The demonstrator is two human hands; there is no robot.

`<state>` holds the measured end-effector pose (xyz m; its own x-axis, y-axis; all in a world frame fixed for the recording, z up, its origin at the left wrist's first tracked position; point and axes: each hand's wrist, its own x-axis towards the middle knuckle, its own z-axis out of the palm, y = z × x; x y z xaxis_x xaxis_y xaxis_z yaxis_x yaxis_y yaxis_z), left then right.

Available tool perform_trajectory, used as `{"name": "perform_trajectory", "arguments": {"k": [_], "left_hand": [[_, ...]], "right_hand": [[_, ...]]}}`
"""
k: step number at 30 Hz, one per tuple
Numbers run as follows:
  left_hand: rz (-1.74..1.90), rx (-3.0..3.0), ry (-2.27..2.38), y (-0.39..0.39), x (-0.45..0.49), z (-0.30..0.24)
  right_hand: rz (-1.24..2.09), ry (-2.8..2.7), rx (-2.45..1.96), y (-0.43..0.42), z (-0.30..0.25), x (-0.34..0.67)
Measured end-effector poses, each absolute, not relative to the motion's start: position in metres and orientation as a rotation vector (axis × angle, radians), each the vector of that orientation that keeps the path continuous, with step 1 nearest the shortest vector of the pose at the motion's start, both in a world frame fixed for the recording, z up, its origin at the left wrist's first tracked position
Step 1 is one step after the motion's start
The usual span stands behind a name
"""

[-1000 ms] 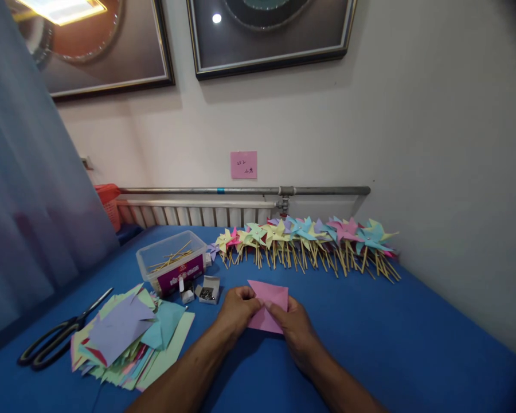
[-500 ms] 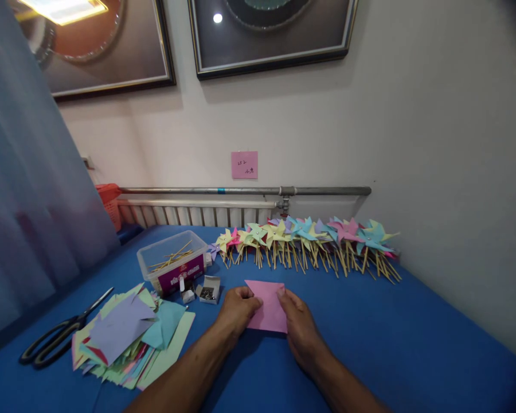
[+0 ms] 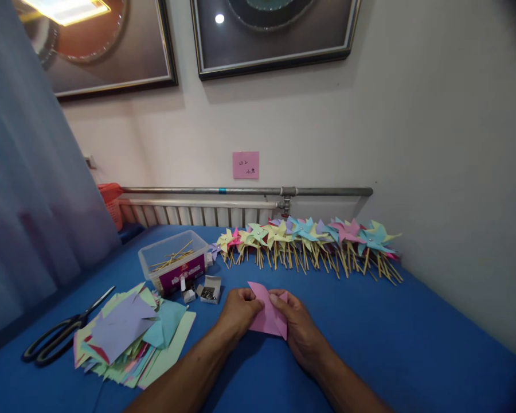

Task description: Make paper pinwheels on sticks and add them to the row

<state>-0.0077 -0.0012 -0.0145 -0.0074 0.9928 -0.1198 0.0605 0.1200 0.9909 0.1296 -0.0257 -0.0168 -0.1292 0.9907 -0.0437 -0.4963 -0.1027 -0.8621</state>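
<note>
A pink sheet of paper [image 3: 266, 318] is held up between both hands over the blue table, its upper right part bent inward. My left hand [image 3: 239, 312] pinches the sheet along its left side, thumb on the front. On the right side, my right hand [image 3: 298, 321] grips it with the thumb pressing the bent flap towards the middle. The fingers behind the sheet are partly hidden. Just beyond the left hand stands a small open white box [image 3: 209, 291] of metal pins or tacks, with a second small box [image 3: 188, 292] beside it.
Left lies a pile of coloured paper [image 3: 124, 327] with black-handled scissors [image 3: 62, 335] beside it. Behind it stands a clear plastic tub [image 3: 172, 258] of thin sticks. A long row of paper pinwheels [image 3: 305, 232] on sticks lies along the back near a pipe [image 3: 249, 191].
My right thumb has moved left, bending the sheet's upper right corner inward. The left hand keeps its hold at nearly the same place.
</note>
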Motion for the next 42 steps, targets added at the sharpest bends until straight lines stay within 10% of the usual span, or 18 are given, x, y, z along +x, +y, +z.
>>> {"name": "perform_trajectory", "arguments": {"k": [42], "left_hand": [[1.053, 1.102, 1.262, -0.007, -0.008, -0.001]], "right_hand": [[1.112, -1.153, -1.180, -0.010, -0.027, 0.137]]}}
